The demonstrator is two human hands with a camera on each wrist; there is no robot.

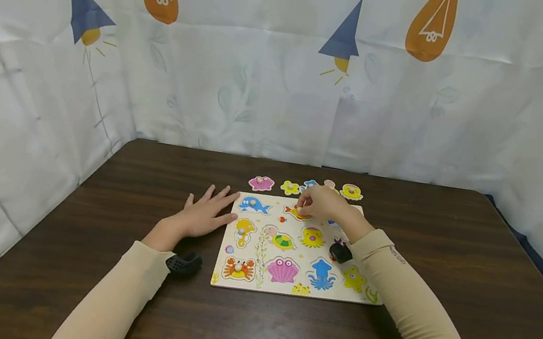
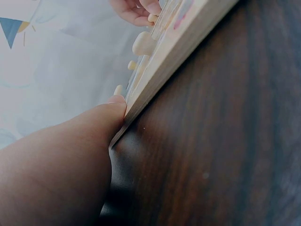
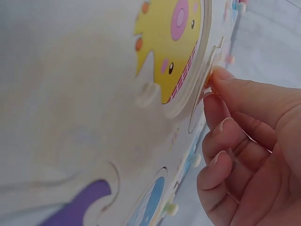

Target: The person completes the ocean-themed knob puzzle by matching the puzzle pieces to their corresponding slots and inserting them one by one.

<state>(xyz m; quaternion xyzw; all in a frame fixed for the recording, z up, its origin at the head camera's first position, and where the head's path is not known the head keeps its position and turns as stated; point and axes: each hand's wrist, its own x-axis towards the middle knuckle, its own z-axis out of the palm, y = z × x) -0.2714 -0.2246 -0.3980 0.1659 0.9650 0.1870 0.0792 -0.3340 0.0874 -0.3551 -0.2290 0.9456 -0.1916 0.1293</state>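
A wooden sea-animal puzzle board point(image 1: 240, 282) lies flat on the table. At its upper middle my right hand point(image 1: 328, 204) pinches an orange fish puzzle piece point(image 1: 298, 213) between thumb and fingertips, over the board's fish picture; the right wrist view shows the thumb point(image 3: 223, 75) close against the board, with the knob hidden. With fingers spread, my left hand point(image 1: 200, 217) rests by the board's left edge, its thumb touching the edge. Knobbed whale point(image 1: 252, 204), seahorse point(image 1: 243, 231) and crab point(image 1: 238, 270) pieces sit in the board's left column.
Behind the board lie loose pieces: a pink shell point(image 1: 261, 183), a yellow starfish point(image 1: 290, 187), a blue squid point(image 1: 309, 185) partly covered by my right hand, and a yellow octopus point(image 1: 351, 192). The dark wooden table point(image 1: 158, 319) meets a patterned curtain point(image 1: 283, 105) at the back.
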